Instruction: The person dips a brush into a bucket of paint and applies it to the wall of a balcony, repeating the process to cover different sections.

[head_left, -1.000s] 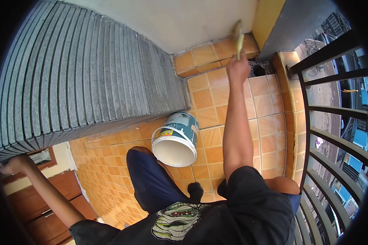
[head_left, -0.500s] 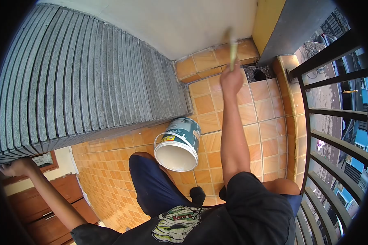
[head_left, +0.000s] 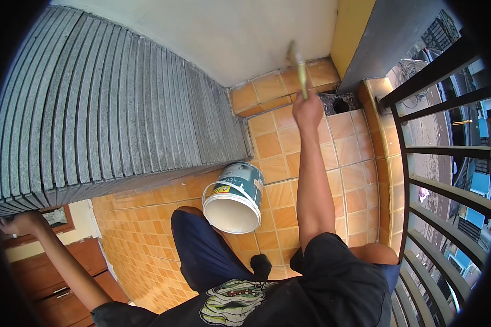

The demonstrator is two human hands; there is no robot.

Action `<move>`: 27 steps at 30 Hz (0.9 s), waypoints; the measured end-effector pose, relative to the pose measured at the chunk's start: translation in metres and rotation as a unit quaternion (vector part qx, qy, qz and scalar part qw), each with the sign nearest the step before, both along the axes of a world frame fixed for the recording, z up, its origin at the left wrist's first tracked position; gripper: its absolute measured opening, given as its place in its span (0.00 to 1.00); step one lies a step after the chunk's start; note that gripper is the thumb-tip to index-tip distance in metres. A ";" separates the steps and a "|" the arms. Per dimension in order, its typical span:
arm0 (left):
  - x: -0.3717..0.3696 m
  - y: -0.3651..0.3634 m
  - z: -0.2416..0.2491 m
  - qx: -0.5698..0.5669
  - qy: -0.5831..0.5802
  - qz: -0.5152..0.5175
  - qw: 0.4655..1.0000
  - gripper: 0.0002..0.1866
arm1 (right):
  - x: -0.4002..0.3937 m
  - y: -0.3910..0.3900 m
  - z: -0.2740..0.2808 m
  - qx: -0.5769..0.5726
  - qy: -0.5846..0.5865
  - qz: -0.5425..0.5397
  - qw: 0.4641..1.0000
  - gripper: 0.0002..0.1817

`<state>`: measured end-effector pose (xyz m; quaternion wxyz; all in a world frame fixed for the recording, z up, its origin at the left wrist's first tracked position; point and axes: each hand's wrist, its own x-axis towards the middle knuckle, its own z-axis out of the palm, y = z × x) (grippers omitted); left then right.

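My right hand (head_left: 308,110) is closed around the pale green handle of a brush (head_left: 301,76), whose blurred head is at the lower part of the cream wall (head_left: 245,38), above the tiled ledge. At the far left, my left hand (head_left: 23,224) rests at the lower edge of the grey ribbed stack (head_left: 103,103), its fingers partly hidden in the dark border. Between my knee and the stack stands a teal and white bucket (head_left: 233,199), tilted in view, with its handle over the rim and a pale inside.
Orange tiles (head_left: 278,196) cover the floor. A dark hole (head_left: 339,103) lies in the corner beside the ledge (head_left: 273,84). Dark metal railing (head_left: 447,151) runs along the right. Brown wooden drawers (head_left: 65,283) stand at the lower left.
The brush head has swung left and slightly down along the wall. The whole view has shifted a little, and my left hand stays by the stack.
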<state>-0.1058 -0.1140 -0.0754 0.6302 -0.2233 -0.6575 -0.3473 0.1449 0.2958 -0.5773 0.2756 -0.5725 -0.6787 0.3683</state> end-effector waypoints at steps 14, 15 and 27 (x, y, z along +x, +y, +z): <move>0.001 0.002 -0.005 0.002 0.019 0.040 0.999 0.30 | -0.009 -0.001 0.048 0.031 0.030 -0.100 0.994 0.21; -0.002 -0.005 -0.005 -0.001 0.024 0.042 0.999 0.30 | -0.008 0.009 0.057 0.052 0.055 -0.123 0.990 0.21; 0.010 0.012 -0.010 -0.002 0.001 0.024 1.000 0.31 | -0.022 -0.024 0.055 0.013 0.031 0.084 0.996 0.24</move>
